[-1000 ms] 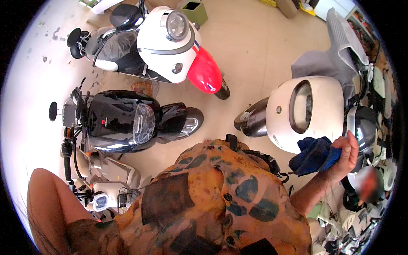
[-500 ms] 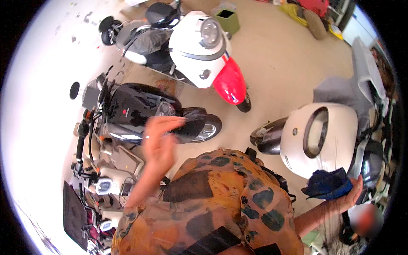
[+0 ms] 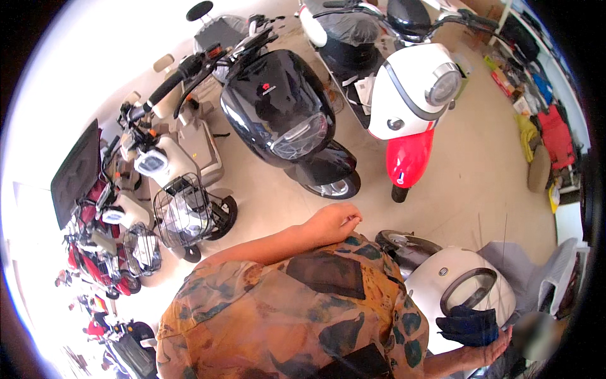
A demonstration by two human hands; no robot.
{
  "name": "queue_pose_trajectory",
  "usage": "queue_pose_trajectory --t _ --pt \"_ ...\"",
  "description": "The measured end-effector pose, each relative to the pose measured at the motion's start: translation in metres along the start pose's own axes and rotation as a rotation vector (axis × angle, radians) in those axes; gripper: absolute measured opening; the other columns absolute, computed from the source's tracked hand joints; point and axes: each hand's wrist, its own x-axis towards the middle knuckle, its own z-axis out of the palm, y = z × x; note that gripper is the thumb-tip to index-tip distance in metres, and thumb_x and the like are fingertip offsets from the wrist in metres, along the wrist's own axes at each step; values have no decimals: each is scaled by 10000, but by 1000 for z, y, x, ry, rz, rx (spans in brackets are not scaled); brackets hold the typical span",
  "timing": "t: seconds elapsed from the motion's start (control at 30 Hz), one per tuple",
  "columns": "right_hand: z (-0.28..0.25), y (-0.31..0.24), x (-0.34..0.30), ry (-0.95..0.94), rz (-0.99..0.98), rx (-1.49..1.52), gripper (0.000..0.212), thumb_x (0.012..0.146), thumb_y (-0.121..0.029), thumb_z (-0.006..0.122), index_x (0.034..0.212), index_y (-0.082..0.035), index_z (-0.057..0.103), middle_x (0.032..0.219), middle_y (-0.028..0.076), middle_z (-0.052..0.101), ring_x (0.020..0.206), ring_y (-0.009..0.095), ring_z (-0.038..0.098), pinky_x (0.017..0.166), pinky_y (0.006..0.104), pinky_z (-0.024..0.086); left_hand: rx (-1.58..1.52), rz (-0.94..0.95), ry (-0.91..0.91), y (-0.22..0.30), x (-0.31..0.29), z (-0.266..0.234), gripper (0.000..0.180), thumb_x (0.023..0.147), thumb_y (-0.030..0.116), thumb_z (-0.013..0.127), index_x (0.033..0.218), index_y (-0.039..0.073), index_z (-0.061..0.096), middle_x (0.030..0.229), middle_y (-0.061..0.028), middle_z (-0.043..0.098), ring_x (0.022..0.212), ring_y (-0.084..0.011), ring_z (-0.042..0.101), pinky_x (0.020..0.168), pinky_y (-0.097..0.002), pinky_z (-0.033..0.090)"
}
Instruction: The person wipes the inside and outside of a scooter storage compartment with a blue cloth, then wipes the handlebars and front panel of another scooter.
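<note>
My left hand (image 3: 333, 222) is held in front of my body, its fingers curled loosely toward the thumb, and nothing shows in it. A bunched dark blue cloth (image 3: 467, 326) rests along my right hand (image 3: 489, 355), low on the right. The fingers of that hand reach past the cloth's edge, and the part beneath it is hidden. Right behind the cloth stands a cream-coloured scooter (image 3: 448, 268) with a dark oval trim on its front. The cloth overlaps its front panel; whether the two touch I cannot tell.
A black scooter (image 3: 278, 101) and a white scooter (image 3: 404, 88) with a red front mudguard (image 3: 409, 158) stand ahead. Several scooters, one with a wire basket (image 3: 183, 208), line the left. A grey cover (image 3: 536, 271) hangs at the right, near shelves with a red item (image 3: 557, 136).
My view has turned left, so the scooters ahead appear further right. My left hand has come across my front and its fingers have curled. The cloth stays with my right hand.
</note>
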Motion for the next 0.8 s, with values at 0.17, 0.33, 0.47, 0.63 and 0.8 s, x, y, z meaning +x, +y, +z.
queue_pose_trajectory --t 0.17,0.33,0.47,0.63,0.8 --pt "22 -13 2 -105 40 6 337 931 -282 496 998 23 624 1003 83 588 800 164 561 685 279 509 -45 47 16 -11 -9 10 133 833 146 564 859 21 601 813 -151 598 759 -326 591 673 -402 471" --pt "19 7 6 -157 -25 -32 282 925 -226 496 1002 12 625 1005 102 592 844 179 564 734 295 494 -43 56 41 -12 -13 10 118 827 129 562 852 19 595 797 -152 586 759 -332 578 675 -409 466" --pt "5 19 9 -161 322 277 249 913 -170 518 1071 -6 619 984 98 582 880 173 564 773 289 485 -16 147 -17 -10 1 11 116 833 115 551 863 13 597 817 -156 585 762 -334 576 660 -410 467" --pt "24 -6 -3 -128 341 200 226 902 -112 525 1089 -2 590 753 30 565 667 95 530 595 212 447 -152 -38 -106 -5 4 9 118 856 55 535 938 16 609 872 -132 595 796 -280 599 700 -341 495" --pt "36 1 -5 -72 409 92 197 877 -75 550 1040 14 615 739 29 575 643 87 512 585 192 410 -13 -11 -212 11 24 17 105 857 56 539 930 18 605 853 -130 596 791 -281 594 699 -344 480"
